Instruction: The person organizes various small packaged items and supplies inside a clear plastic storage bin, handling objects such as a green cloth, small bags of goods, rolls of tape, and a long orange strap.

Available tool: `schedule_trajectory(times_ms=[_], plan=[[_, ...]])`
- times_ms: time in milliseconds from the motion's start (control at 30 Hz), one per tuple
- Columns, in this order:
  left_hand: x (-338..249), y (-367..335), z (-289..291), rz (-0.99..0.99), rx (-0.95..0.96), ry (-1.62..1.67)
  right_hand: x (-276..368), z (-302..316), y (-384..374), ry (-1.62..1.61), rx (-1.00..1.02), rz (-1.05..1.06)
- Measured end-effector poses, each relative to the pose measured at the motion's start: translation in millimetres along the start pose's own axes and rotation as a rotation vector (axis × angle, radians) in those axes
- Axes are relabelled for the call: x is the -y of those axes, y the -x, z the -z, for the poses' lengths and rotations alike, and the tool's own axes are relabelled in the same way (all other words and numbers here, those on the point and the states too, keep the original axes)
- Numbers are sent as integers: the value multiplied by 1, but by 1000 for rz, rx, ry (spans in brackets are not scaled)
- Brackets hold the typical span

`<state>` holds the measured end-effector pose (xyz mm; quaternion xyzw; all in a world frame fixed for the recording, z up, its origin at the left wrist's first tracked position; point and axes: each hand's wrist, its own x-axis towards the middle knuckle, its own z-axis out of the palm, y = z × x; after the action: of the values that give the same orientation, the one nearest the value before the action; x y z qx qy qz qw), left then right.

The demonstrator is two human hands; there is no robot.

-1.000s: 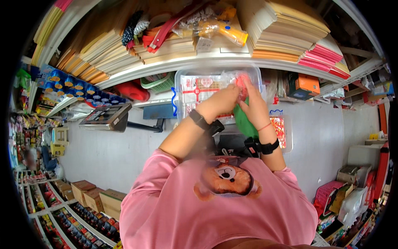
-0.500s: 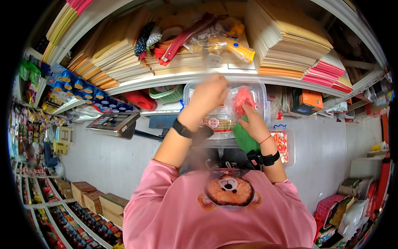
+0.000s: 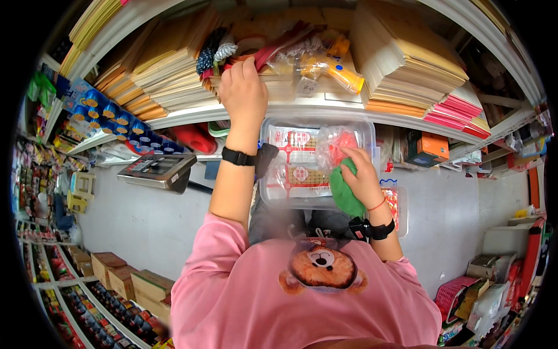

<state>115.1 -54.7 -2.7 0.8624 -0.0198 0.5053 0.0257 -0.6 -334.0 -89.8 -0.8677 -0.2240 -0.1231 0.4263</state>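
Observation:
My left hand (image 3: 244, 90) reaches up to the shelf, its curled fingers closed over the lower end of a red strap (image 3: 273, 49). Beside it lie a dark and a silvery bundle (image 3: 225, 49) and a roll of tape (image 3: 251, 45). In my right hand (image 3: 363, 177) is a soft green cloth-like piece (image 3: 345, 195), bunched under the palm. Its fingertips touch a clear plastic bag with something red inside (image 3: 343, 142). Below both hands sits a clear plastic bin (image 3: 265, 192) holding flat red-and-white printed packets (image 3: 299, 177).
Stacks of brown envelopes (image 3: 174, 75) and a yellow tube in clear wrap (image 3: 344, 77) fill the shelf (image 3: 192, 119). A metal-framed scale (image 3: 157, 171) stands at left. Another clear box (image 3: 402, 215) is at right. Cardboard boxes (image 3: 150, 291) line the lower left.
My left hand has moved from above the bin up and left to the red strap on the shelf. My right hand stays by the bin with the green piece.

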Motion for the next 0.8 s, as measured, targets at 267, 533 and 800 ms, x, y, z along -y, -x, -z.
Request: schedule_trajectory(times_ms=[267,533,800], plan=[[5,-3,-8,32,-52,54,-39,-28,15,-27,457,-233],[12,4,33,289,94,780,-18,-26,-7,232,332,-363],[9,42,101,536,489,1363,-38,-21,3,50,343,-173]])
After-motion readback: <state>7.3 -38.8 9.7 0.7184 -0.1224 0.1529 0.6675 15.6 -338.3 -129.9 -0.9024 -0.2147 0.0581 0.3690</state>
